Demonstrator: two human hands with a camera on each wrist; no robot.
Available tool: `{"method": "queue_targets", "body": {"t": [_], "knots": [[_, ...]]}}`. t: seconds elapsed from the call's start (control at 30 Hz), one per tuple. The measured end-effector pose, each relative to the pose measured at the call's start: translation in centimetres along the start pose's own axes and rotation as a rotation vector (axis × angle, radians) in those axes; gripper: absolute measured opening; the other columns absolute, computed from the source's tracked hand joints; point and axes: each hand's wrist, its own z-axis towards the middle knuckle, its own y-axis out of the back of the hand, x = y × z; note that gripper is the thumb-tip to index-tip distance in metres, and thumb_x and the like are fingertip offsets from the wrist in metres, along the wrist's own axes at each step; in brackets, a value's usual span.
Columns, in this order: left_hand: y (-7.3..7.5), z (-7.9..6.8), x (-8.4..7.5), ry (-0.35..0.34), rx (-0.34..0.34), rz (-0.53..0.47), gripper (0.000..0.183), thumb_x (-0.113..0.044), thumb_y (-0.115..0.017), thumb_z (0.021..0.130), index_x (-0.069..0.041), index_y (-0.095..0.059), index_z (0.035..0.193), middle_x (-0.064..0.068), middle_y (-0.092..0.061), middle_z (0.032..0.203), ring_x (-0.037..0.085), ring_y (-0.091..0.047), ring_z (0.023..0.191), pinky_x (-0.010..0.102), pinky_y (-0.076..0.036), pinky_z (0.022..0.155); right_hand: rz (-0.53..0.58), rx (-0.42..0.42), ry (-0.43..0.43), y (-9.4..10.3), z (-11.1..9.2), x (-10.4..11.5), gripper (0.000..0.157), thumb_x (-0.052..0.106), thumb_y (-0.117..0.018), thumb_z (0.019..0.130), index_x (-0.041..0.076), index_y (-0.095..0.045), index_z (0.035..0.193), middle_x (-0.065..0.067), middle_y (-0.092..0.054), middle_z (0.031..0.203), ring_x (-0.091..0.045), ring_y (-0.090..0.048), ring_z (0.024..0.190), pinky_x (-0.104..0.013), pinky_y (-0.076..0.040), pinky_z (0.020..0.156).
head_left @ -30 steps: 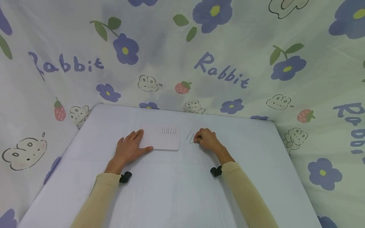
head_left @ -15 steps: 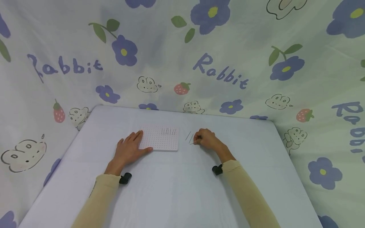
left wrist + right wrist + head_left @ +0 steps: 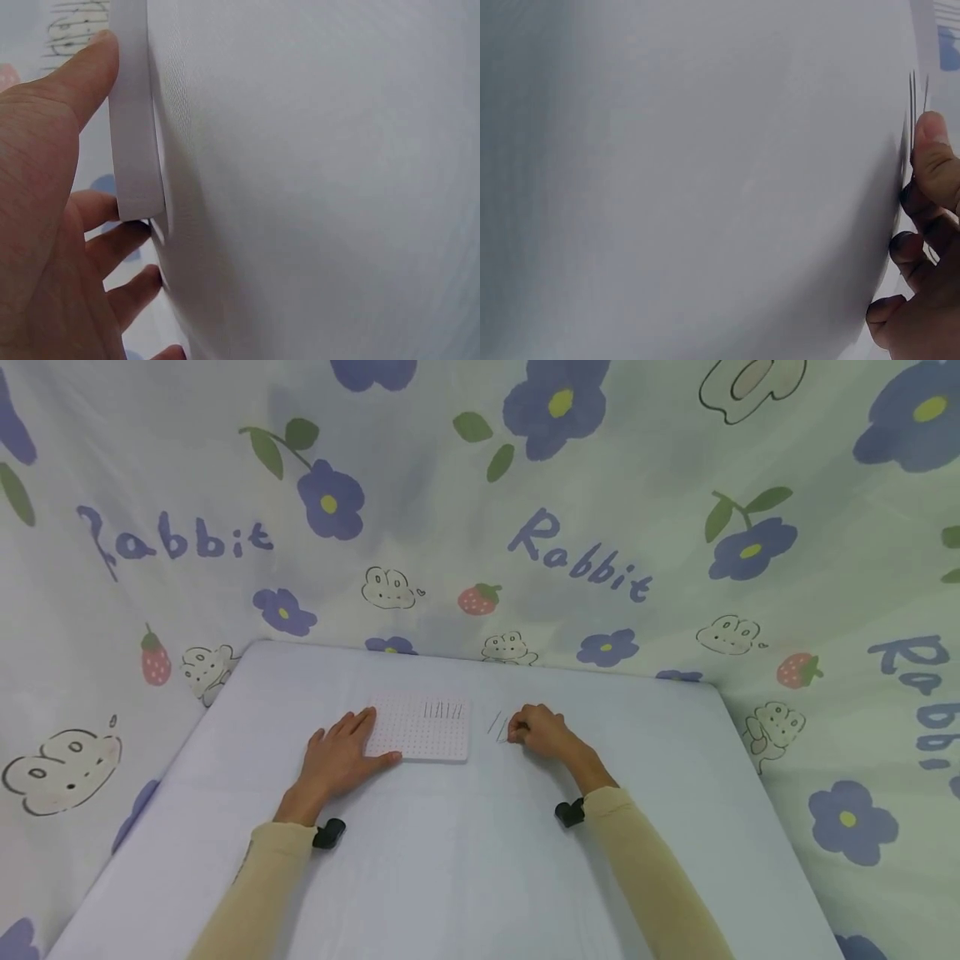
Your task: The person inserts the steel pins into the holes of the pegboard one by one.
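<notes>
A white pegboard with a grid of small holes lies on the table. Thin dark pins stand in a row at its far right. My left hand rests at the board's near left corner, thumb along the near edge and straight fingers at the left side. Right of the board, my right hand has thumb and forefinger together at one end of a thin pin, low over the cloth. Several loose pins lie between that hand and the board. The right fingertips are partly hidden in the head view.
A white cloth covers the table. Behind it and at both sides hangs a printed curtain with flowers and rabbits. Small black wrist cameras sit at both cuffs.
The right hand has shifted very slightly left, toward the loose pins. The left hand and board keep their places. The head view has tilted up a little.
</notes>
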Motion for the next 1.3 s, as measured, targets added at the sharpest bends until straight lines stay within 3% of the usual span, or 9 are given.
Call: {"method": "queue_targets", "body": {"t": [0.3, 0.53, 0.7, 0.93, 1.07, 1.3], "knots": [[0.1, -0.2, -0.1, 0.007, 0.004, 0.005, 0.105, -0.072, -0.059, 0.088, -0.003, -0.023, 0.159, 0.019, -0.027, 0.164, 0.044, -0.021, 0.149, 0.075, -0.013, 0.112, 0.076, -0.089, 0.033, 0.9, 0.4, 1.8, 0.015, 0.029, -0.061, 0.1, 0.018, -0.066, 0.093, 0.004, -0.065, 0.091, -0.015, -0.054, 0.087, -0.063, -0.036, 0.1], [0.3, -0.4, 0.2, 0.01, -0.004, 0.018, 0.104, -0.07, -0.06, 0.088, -0.002, -0.024, 0.159, 0.019, -0.028, 0.163, 0.045, -0.022, 0.149, 0.075, -0.014, 0.112, 0.204, -0.147, 0.145, 3.2, 1.0, 5.1, 0.018, 0.028, -0.051, 0.106, 0.013, -0.058, 0.099, -0.016, -0.066, 0.096, -0.018, -0.054, 0.08, -0.04, -0.043, 0.08], [0.3, -0.4, 0.1, 0.012, -0.005, 0.007, 0.104, -0.068, -0.062, 0.088, -0.002, -0.025, 0.159, 0.02, -0.028, 0.163, 0.045, -0.022, 0.149, 0.075, -0.013, 0.112, 0.272, -0.232, 0.219, 4.4, 1.2, 6.8, 0.015, 0.025, -0.05, 0.106, 0.012, -0.056, 0.1, -0.009, -0.064, 0.094, -0.015, -0.056, 0.081, -0.029, -0.048, 0.069], [0.1, -0.3, 0.0, 0.007, -0.006, 0.01, 0.103, -0.068, -0.061, 0.088, -0.002, -0.025, 0.159, 0.02, -0.028, 0.163, 0.045, -0.022, 0.149, 0.075, -0.013, 0.112, 0.32, -0.315, 0.291, 4.9, 1.4, 8.3, 0.014, 0.027, -0.055, 0.105, 0.014, -0.06, 0.105, 0.004, -0.068, 0.097, -0.012, -0.062, 0.092, -0.031, -0.052, 0.082], [0.0, -0.2, 0.1, 0.004, -0.007, 0.007, 0.103, -0.068, -0.061, 0.088, -0.002, -0.025, 0.159, 0.02, -0.028, 0.163, 0.044, -0.022, 0.149, 0.074, -0.013, 0.112, 0.313, -0.34, 0.295, 4.7, 1.6, 8.7, 0.01, 0.026, -0.061, 0.102, 0.017, -0.064, 0.101, 0.007, -0.069, 0.097, -0.012, -0.06, 0.095, -0.033, -0.05, 0.089], [0.0, -0.1, 0.0, -0.004, -0.005, -0.006, 0.103, -0.068, -0.061, 0.089, -0.003, -0.024, 0.159, 0.019, -0.027, 0.163, 0.045, -0.022, 0.149, 0.075, -0.013, 0.112, 0.208, -0.338, 0.242, 3.7, 2.1, 8.2, 0.009, 0.028, -0.067, 0.099, 0.02, -0.07, 0.098, 0.009, -0.071, 0.095, -0.014, -0.057, 0.088, -0.034, -0.048, 0.079]]}}
